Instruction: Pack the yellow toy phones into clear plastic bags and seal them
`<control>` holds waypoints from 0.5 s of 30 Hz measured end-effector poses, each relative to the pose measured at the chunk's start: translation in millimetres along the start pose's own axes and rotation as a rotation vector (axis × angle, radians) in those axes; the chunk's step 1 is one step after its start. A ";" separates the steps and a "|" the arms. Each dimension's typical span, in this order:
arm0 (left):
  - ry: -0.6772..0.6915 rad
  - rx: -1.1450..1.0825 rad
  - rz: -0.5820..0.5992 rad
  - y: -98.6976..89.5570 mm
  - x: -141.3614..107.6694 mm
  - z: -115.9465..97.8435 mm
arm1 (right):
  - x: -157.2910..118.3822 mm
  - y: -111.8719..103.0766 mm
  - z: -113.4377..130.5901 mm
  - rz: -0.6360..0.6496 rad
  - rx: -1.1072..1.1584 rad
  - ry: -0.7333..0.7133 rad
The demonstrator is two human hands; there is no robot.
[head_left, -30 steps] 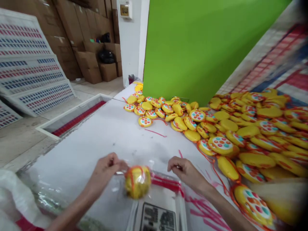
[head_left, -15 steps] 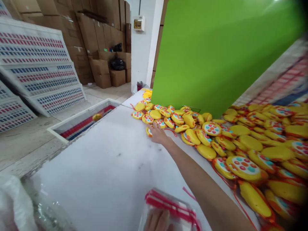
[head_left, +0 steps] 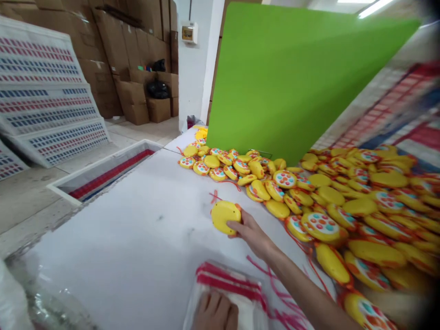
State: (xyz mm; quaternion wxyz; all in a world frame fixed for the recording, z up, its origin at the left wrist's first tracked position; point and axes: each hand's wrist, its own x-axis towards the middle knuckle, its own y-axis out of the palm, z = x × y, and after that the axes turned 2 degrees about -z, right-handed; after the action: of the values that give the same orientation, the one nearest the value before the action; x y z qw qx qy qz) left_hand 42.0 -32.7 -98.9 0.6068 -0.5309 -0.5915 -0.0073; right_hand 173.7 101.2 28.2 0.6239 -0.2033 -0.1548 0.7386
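The right hand [head_left: 252,231] grips one yellow toy phone [head_left: 225,215] just above the white desk [head_left: 137,238], near the pile of toy phones [head_left: 343,201]. The left hand [head_left: 215,311] lies flat on the stack of clear zip bags [head_left: 230,286]. The step seems to be fetching; next the toy needs an opened bag.

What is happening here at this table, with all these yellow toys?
A person works at a white table. The right hand grips one yellow toy with a red string, apart from the big pile of yellow toys. The left hand rests on a stack of clear bags with red strips.
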 end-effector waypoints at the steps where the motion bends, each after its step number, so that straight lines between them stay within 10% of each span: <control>1: 0.003 -0.040 0.051 -7.3 5.3 -0.4 | -21.2 -1.6 -1.6 0.001 0.100 0.019; 8: -0.190 -0.257 0.535 -51.4 38.2 1.7 | -120.5 -5.1 -11.8 -0.075 0.670 0.124; 15: -0.445 -0.529 0.453 -56.9 31.0 14.0 | -170.5 -2.9 -20.3 0.143 0.746 0.305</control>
State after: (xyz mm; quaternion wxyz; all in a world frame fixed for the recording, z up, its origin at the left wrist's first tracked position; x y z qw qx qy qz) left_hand 5.1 -29.1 -43.9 0.2928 -0.7739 -0.5544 0.0897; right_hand 210.0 -66.6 30.2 0.6179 -0.0807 0.2323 0.7468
